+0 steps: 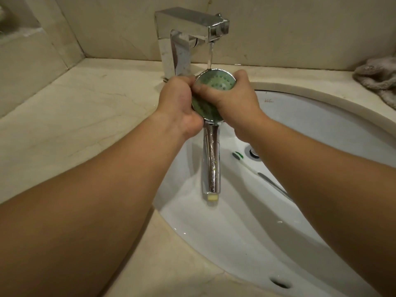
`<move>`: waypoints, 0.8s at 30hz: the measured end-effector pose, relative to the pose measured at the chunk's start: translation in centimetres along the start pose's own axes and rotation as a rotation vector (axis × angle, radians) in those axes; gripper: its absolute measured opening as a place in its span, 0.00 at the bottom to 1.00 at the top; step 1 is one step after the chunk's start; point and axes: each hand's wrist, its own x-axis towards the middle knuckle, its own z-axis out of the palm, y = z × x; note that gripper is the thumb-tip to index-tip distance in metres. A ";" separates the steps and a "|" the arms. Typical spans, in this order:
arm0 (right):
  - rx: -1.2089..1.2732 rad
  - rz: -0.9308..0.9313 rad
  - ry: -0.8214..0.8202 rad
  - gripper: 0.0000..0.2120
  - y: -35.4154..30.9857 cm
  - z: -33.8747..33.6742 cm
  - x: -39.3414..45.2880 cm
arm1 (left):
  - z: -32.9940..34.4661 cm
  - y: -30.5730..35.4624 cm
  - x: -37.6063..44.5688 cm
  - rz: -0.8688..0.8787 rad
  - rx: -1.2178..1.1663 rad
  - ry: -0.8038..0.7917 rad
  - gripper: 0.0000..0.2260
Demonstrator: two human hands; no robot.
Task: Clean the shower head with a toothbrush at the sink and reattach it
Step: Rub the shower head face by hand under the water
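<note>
One of nearly everything at the basin, two hands.

Two bare hands, left hand (179, 99) and right hand (235, 99); one shower head (214, 84); one toothbrush (252, 166) in the bowl; one chrome faucet (184, 31) with one stream of water (210, 54); one white sink (321, 129) with one drain (254, 153) and one overflow slot (280, 282); one crumpled cloth (379, 78) on one stone counter (75, 116).

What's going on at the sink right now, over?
Left hand and right hand both gripping shower head under running faucet. Toothbrush lies idle in the basin. Nothing obstructing.
</note>
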 end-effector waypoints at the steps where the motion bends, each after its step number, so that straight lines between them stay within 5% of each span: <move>1: -0.060 -0.026 -0.042 0.38 0.1 -0.3 0.0 | -0.1 0.1 0.0 0.006 -0.003 0.010 0.15; 10: -0.139 -0.110 -0.435 0.43 0.4 -2.9 0.9 | -0.6 0.3 -0.2 0.003 -0.048 0.032 0.18; 16: 0.042 -0.108 -0.254 0.23 1.1 -2.4 1.1 | -0.2 0.4 -0.2 0.037 0.068 0.044 0.16; 24: 0.269 0.052 -0.159 0.12 0.1 -0.9 0.0 | -0.5 0.4 -0.5 0.116 0.033 0.054 0.16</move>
